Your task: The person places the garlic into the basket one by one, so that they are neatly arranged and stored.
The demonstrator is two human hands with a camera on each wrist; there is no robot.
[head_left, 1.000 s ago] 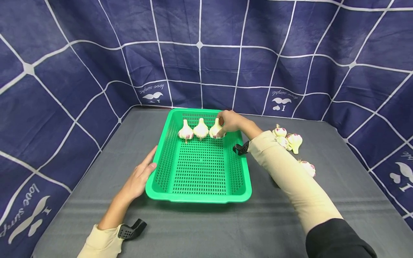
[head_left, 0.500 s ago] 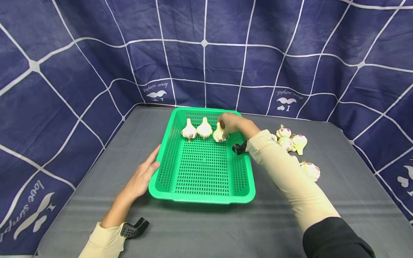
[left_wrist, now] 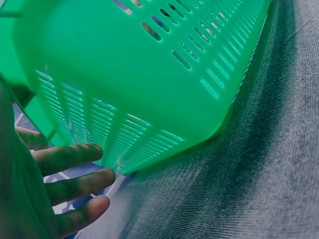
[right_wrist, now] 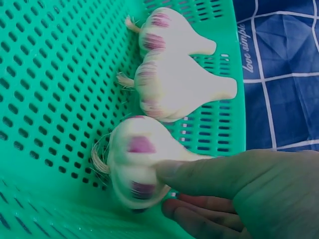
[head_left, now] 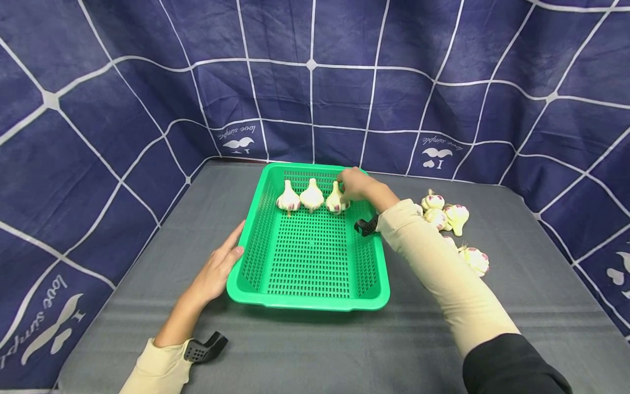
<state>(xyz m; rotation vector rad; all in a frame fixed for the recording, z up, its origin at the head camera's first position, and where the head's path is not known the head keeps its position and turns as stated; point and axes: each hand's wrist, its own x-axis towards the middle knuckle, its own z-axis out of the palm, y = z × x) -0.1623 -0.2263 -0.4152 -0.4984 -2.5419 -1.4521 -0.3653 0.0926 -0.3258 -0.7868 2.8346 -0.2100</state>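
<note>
Three white garlic bulbs with purple marks stand in a row along the far end of a green perforated basket. My right hand pinches the rightmost garlic bulb, its thumb on the bulb's side and the other fingers partly hidden behind. The middle bulb and the left bulb have their stems pointing at the far wall. At the basket's left side, my left hand rests with fairly straight fingers against the outer wall, under the rim.
More garlic bulbs lie clustered on the grey cloth-covered table to the right of the basket. Another bulb lies nearer, partly behind the right sleeve. A blue checked curtain hangs behind and on both sides.
The right hand has shifted the rightmost bulb slightly, first toward me, then back toward the far wall in line with the others. The head view turned a little; the left hand stays at the basket.
</note>
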